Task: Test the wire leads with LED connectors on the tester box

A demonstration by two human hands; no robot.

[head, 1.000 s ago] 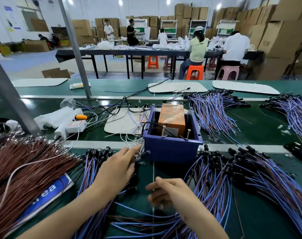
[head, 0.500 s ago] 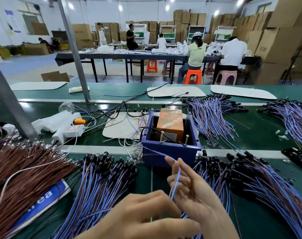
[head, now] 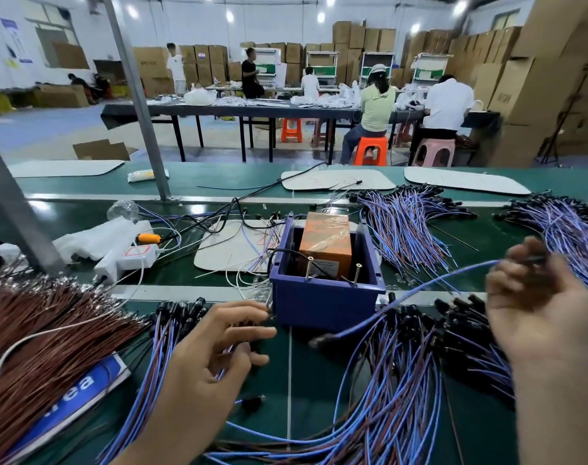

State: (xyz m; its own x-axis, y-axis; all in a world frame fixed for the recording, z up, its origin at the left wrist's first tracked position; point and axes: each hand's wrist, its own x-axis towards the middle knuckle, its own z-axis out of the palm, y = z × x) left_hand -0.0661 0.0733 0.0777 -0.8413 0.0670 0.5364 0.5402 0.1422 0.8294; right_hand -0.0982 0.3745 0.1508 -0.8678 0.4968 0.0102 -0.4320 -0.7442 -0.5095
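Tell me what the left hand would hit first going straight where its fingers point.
Probably the box, near its front left corner; fingertips of the left hand look close, depth unclear.

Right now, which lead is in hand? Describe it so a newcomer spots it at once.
Start at the blue tester box on the green belt. Past its front right corner a single blue lead arcs up to the right hand, whose fingers pinch its far end. Unlike the bundled leads lying flat beneath, it hangs alone in the air.

Tester box (head: 322, 308) — between wire leads (head: 403, 370)
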